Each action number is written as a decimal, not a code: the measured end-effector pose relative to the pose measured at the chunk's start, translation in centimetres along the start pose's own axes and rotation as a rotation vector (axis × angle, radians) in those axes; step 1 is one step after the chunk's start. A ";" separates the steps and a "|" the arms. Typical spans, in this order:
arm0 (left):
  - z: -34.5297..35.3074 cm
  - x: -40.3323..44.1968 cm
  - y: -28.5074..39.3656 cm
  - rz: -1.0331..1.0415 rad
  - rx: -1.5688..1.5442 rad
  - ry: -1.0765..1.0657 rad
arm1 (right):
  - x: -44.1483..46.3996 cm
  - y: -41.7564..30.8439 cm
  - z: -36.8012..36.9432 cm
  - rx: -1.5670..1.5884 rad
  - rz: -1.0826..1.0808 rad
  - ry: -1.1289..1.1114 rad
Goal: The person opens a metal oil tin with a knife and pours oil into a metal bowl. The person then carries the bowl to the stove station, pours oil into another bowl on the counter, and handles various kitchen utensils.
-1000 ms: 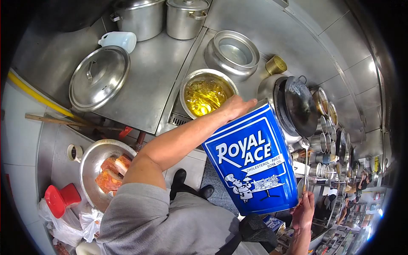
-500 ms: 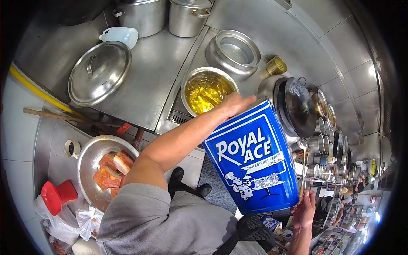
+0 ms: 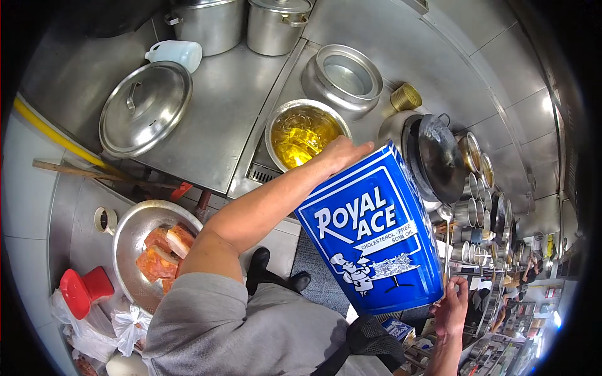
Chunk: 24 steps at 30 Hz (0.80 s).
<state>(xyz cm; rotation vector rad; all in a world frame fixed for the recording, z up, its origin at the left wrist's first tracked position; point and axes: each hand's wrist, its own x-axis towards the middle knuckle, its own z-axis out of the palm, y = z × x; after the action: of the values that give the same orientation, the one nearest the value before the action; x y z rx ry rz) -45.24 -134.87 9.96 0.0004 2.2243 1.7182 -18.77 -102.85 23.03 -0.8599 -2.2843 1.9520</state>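
Observation:
A large blue oil tin (image 3: 370, 235) is tilted between my hands, its top toward a steel pot (image 3: 273, 135) of yellow oil (image 3: 304, 136). My left hand (image 3: 343, 153) is closed on the tin's top end, beside the pot's rim. At the bottom corner of the tin my right hand (image 3: 451, 305) has its fingers bent round the edge, holding it from below. The tin's opening and any stream from it are hidden behind my left hand and forearm.
Behind the oil pot is a wide steel pot (image 3: 348, 74), with a small gold tin (image 3: 406, 98) nearby. A dark wok (image 3: 441, 156) stands to the right. Left are a round lid (image 3: 145, 109), a white jug (image 3: 179, 54) and a bowl (image 3: 128, 250) of meat pieces (image 3: 157, 263).
The tin has shifted slightly to the left and up, with both hands still on it. The view has moved a little.

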 end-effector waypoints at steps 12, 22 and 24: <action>-0.3 0.4 -0.6 0.029 -0.064 -0.007 | 0.1 0.0 0.1 -0.005 -0.006 -0.020; -0.7 0.0 -0.2 0.069 -0.019 -0.016 | -0.5 -0.4 1.2 -0.036 -0.022 0.009; -1.0 -0.6 0.4 0.052 -0.007 -0.042 | -0.6 -0.5 1.4 -0.036 -0.018 0.011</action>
<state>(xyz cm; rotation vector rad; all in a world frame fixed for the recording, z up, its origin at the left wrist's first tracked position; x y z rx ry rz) -45.01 -135.86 10.76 0.0926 2.2061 1.7372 -18.95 -104.42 23.39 -0.8478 -2.3194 1.9003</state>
